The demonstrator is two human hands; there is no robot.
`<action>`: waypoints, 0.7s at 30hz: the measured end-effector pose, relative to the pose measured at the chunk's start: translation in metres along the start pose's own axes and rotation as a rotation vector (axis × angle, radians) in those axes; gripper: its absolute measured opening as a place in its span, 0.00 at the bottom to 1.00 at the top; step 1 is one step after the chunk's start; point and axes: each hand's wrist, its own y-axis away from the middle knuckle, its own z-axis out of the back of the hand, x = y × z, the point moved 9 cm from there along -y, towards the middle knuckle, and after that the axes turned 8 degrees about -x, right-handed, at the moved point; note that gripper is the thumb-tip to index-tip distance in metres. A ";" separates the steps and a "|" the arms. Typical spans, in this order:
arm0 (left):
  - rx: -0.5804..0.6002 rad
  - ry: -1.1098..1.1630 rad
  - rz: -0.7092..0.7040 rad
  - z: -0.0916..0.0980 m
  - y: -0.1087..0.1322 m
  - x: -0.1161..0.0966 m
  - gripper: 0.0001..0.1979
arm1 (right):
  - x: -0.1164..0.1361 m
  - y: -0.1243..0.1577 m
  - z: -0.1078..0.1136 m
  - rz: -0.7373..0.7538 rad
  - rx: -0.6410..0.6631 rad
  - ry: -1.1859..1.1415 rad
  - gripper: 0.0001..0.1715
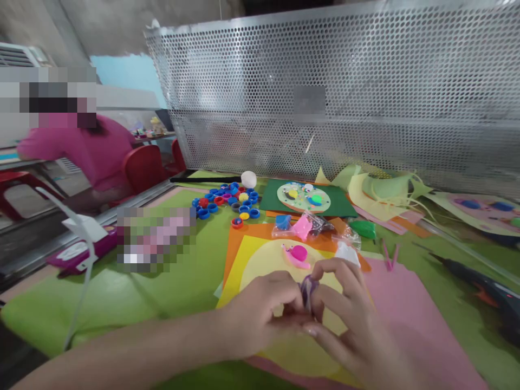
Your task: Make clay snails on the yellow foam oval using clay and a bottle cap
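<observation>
My left hand (266, 311) and my right hand (351, 317) meet over a pale yellow paper circle (280, 357) on a yellow sheet (239, 271). Between them both sets of fingers pinch a small purple packet (307, 290), which looks like clay in clear plastic; my fingers hide part of it. Just beyond my hands, a pink clay snail (297, 254) with a magenta shell lies on the circle. Bags of blue, pink and black clay (301, 225) lie behind it. White clay (347, 253) sits close to my right fingers, with a green clay bag (363, 229) farther off.
Several bottle caps (231, 200) lie back left. A decorated disc (304, 196) rests on a dark green sheet behind the bags. Paper scraps (377, 195), pink tweezers (390, 254) and a glue gun (483, 287) are at right. A perforated metal panel (333, 97) stands behind; a person in pink (93, 146) sits left.
</observation>
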 end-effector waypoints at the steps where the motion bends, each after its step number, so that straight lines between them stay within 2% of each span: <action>1: -0.001 -0.008 -0.063 0.000 0.002 -0.007 0.14 | 0.001 0.000 -0.004 -0.034 0.023 -0.045 0.11; 5: -0.050 -0.053 -0.251 0.003 0.007 -0.024 0.14 | -0.002 0.003 -0.011 -0.156 0.089 -0.141 0.09; 10: -0.044 -0.063 -0.359 0.001 0.009 -0.033 0.13 | 0.007 0.005 -0.006 -0.018 0.083 -0.064 0.06; 13: -0.059 -0.086 -0.426 0.002 0.010 -0.040 0.13 | 0.004 0.007 -0.006 -0.043 0.089 -0.061 0.07; 17: -0.130 -0.064 -0.419 0.007 0.009 -0.042 0.15 | 0.004 0.009 -0.008 -0.048 0.104 -0.098 0.06; 21: -0.133 -0.017 -0.382 0.008 0.009 -0.036 0.15 | 0.003 0.008 -0.006 -0.064 0.032 -0.072 0.08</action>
